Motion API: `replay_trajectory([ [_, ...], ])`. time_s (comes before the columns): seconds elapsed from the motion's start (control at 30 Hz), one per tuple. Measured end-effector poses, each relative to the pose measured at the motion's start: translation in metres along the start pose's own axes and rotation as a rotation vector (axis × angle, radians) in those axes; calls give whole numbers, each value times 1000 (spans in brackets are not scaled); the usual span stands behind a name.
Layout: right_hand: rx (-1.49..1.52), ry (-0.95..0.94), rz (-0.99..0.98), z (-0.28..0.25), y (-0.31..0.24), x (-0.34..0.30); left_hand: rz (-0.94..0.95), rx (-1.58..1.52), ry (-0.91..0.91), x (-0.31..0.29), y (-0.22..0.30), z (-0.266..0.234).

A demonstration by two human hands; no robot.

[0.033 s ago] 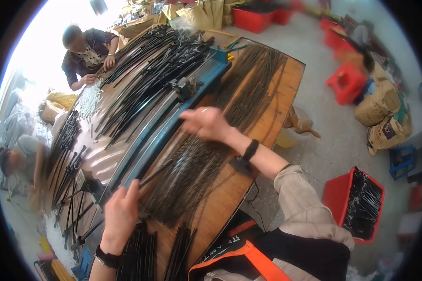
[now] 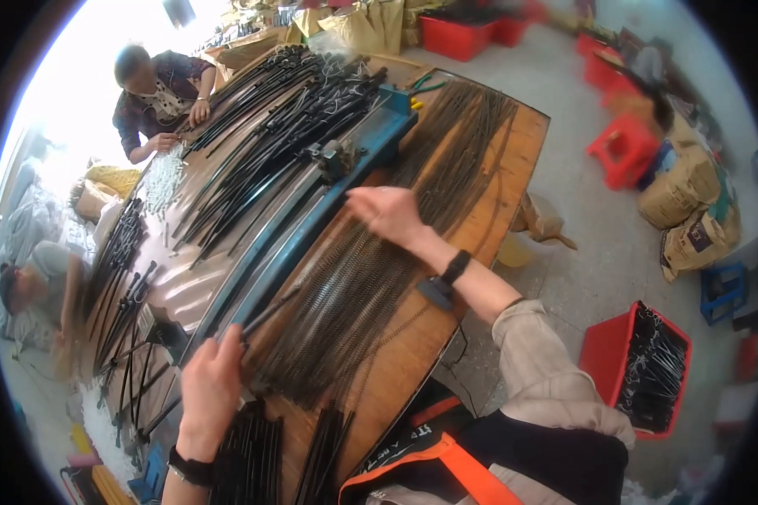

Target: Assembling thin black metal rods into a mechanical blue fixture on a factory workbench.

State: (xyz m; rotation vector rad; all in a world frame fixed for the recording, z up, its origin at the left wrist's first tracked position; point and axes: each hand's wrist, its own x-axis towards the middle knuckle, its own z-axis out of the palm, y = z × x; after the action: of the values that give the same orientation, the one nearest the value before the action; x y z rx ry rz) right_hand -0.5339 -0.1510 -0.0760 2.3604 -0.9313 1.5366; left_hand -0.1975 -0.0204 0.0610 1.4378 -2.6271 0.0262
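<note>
At 8 o'clock in my feed, the left hand (image 2: 210, 383) is pinching the near end of a slim dark rod (image 2: 271, 310) between bent fingers. The rod slants from there toward 1 o'clock, its far end close to the blue metal rail (image 2: 269, 273). A black watch (image 2: 192, 468) circles that wrist.

Just off centre toward 12 o'clock, I have the right hand (image 2: 386, 212) above the upper part of a pile of long coil springs (image 2: 333, 299). Its fingers are curled in and bunched, the tips pointing to 10 o'clock near the rail; I cannot tell whether they pinch anything. A black wristband (image 2: 456, 267) sits behind it.

The rail crosses the wooden table (image 2: 529, 135) from 8 toward 12 o'clock, with a metal clamp (image 2: 335, 160) mounted near its far end. More springs (image 2: 455, 143) lie at 1 o'clock, and black tubes (image 2: 257, 454) at 7. Beyond the rail, toward 11, I see bundled black rods (image 2: 269, 151); at 10, small white pieces (image 2: 162, 178) lie heaped before a seated co-worker (image 2: 158, 105). Another person (image 2: 46, 278) is at 9, blurred. A red bin (image 2: 600, 349) of dark parts stands at 4, a red stool (image 2: 623, 150) at 2.
</note>
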Motion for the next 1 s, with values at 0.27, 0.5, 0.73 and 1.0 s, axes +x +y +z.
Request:
replay_trajectory([
  [0.27, 451, -230, 195, -15, -63, 9, -38, 72, 88, -15, -9, -9],
  [0.5, 499, -101, 337, 11, -96, 19, -52, 153, 106, -38, -27, -18],
  [0.73, 658, -211, 475, 28, -116, 21, -156, 117, 178, -72, -33, -40],
  [1.0, 723, -255, 360, 35, -162, 31, -99, 118, 171, -101, -29, -38],
])
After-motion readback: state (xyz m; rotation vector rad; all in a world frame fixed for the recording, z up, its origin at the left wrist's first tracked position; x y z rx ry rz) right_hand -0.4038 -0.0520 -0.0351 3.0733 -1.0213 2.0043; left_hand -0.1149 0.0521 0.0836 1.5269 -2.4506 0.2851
